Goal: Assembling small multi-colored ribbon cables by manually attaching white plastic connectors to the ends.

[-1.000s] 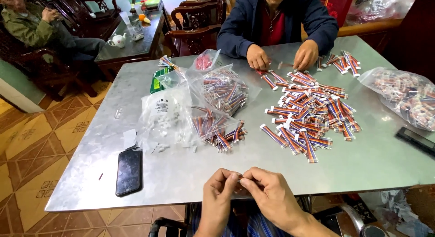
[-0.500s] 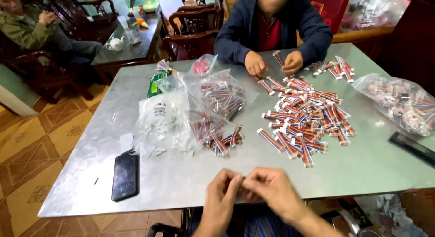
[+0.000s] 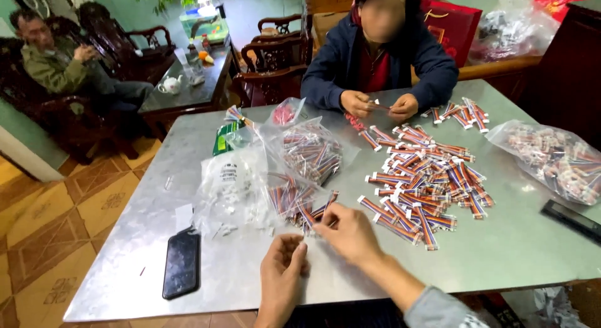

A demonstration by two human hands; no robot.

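From the head camera, the right hand (image 3: 350, 234) reaches to the near edge of a small heap of striped wire pieces (image 3: 299, 203) spilling from a clear bag (image 3: 235, 184) on the grey table (image 3: 519, 253), fingertips pinched on one piece. The left hand (image 3: 282, 275) rests just beside it, fingers curled loosely; whether it holds anything cannot be told. A black phone (image 3: 182, 263) lies to the left, a bigger pile of wires (image 3: 426, 181) to the right, where another person's hands (image 3: 379, 105) work across the table.

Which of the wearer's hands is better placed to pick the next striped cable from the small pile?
Probably the right hand: its fingertips already touch the small pile. The left hand sits nearer the table edge.
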